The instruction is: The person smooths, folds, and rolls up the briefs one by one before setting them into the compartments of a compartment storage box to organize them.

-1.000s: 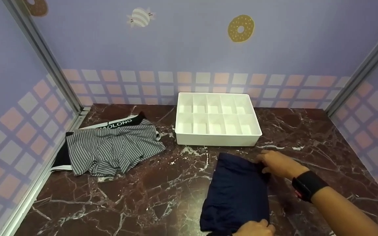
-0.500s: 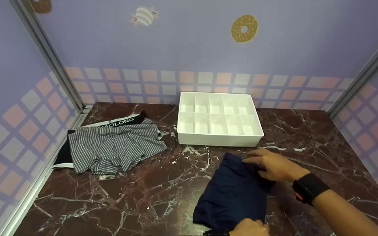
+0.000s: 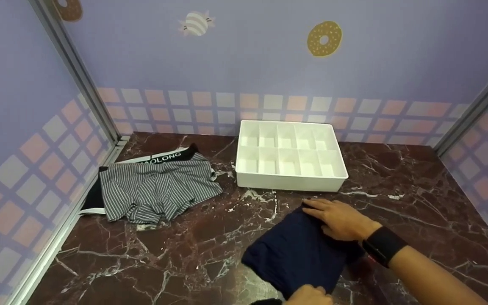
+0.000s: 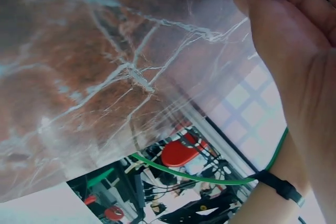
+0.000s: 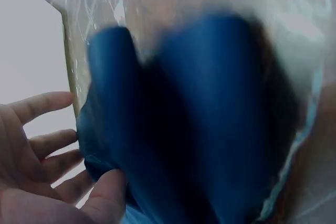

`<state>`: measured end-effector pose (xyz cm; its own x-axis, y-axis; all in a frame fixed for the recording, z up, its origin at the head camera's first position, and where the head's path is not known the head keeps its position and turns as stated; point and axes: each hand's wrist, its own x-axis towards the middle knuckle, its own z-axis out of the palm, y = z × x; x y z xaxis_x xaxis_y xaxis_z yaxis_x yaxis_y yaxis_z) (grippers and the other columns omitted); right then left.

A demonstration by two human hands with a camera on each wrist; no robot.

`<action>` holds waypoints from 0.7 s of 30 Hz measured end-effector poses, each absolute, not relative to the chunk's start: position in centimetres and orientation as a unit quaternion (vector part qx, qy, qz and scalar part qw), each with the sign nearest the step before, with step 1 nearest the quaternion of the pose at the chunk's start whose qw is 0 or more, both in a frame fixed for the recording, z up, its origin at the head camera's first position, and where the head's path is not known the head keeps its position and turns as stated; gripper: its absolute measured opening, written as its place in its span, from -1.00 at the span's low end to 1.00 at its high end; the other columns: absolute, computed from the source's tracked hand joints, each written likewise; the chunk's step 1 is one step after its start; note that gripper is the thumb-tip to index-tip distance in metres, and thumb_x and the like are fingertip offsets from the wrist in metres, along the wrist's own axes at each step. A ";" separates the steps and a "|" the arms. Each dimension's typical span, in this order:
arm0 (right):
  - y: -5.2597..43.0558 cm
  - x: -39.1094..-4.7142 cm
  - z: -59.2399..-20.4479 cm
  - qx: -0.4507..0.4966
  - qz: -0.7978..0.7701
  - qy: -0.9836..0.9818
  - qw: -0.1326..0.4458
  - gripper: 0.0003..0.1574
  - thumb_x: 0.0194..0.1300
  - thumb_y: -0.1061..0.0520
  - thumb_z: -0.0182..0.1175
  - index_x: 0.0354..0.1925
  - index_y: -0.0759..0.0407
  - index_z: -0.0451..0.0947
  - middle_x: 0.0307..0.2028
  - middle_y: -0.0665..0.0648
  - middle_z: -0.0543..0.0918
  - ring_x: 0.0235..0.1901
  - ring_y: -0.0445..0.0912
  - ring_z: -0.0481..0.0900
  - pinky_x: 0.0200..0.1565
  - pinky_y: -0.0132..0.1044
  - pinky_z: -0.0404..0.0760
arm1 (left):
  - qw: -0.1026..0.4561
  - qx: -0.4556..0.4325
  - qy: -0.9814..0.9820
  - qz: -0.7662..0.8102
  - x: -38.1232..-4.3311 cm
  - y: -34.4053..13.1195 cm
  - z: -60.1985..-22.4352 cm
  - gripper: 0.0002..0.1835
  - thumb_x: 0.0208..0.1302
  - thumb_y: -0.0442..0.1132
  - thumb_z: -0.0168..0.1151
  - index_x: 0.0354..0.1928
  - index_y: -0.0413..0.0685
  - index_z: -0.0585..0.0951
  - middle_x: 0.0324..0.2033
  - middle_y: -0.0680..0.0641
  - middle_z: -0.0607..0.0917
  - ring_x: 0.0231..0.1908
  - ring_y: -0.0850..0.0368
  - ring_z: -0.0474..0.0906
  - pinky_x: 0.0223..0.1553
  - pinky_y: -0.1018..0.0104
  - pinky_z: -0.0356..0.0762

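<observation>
A folded navy garment (image 3: 301, 250) lies askew on the marble-patterned tabletop in the head view; its exact kind cannot be told. My left hand (image 3: 309, 295) grips its near end at the bottom edge of the picture. In the left wrist view that left hand (image 4: 291, 30) has its thumb against the dark cloth, mostly out of frame. At the far right side of the garment, my right hand (image 3: 339, 218) rests with fingers extended over the fabric. The right wrist view shows the right hand (image 5: 52, 161) with spread fingers beside loose folds of the blue cloth (image 5: 210, 103).
A white divided box (image 3: 292, 182) with several compartments stands against the back wall. To the left lie grey striped boxer briefs (image 3: 155, 186) with a black lettered waistband. Patterned panels (image 3: 477, 156) enclose the tabletop (image 3: 163, 262) at the back and sides.
The navy garment has turned, its near left corner swinging left and its far end shifting right. My right hand has slid left and onto the cloth; my left hand moved slightly left, still gripping.
</observation>
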<state>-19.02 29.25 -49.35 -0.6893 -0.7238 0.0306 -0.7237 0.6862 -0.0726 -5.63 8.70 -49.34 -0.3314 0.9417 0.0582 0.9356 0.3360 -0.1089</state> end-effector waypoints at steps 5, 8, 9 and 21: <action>30.7 -18.4 -49.3 -0.354 -0.043 0.934 0.003 -0.24 0.10 0.14 0.27 0.26 0.23 0.31 0.30 0.32 0.24 0.20 0.25 0.28 0.05 0.17 0.36 | 0.020 -0.552 -0.832 0.056 -6.5 6.5 -48.6 -0.88 0.09 0.04 0.18 -0.54 0.43 0.64 -0.53 0.28 0.58 -0.53 0.38 0.37 -0.69 0.52 0.24; 31.2 -17.7 -49.4 -0.330 -0.045 0.943 0.003 -0.23 0.13 0.05 0.28 0.27 0.22 0.30 0.30 0.32 0.24 0.20 0.21 0.30 0.07 0.14 0.37 | 0.027 -0.548 -0.832 0.087 -7.4 4.8 -48.5 -0.89 0.08 0.05 0.20 -0.54 0.41 0.65 -0.51 0.26 0.57 -0.52 0.33 0.36 -0.68 0.47 0.27; 31.2 -17.6 -49.4 -0.325 -0.043 0.945 0.000 -0.22 0.13 0.02 0.28 0.27 0.24 0.30 0.29 0.32 0.25 0.19 0.21 0.31 0.07 0.13 0.37 | 0.034 -0.543 -0.834 0.093 -7.7 4.2 -48.5 -0.90 0.05 0.04 0.22 -0.56 0.38 0.64 -0.52 0.25 0.57 -0.53 0.32 0.36 -0.67 0.46 0.27; 29.5 -15.8 -49.9 -0.268 -0.029 0.962 -0.044 -0.20 0.15 -0.16 0.24 0.18 0.34 0.38 0.15 0.40 0.39 0.10 0.21 0.38 -0.06 0.09 0.48 | 0.054 -0.506 -0.860 0.033 -12.9 -1.0 -48.3 -0.89 -0.18 -0.18 0.38 -0.61 0.18 0.60 -0.57 0.15 0.56 -0.54 0.23 0.44 -0.59 0.38 0.35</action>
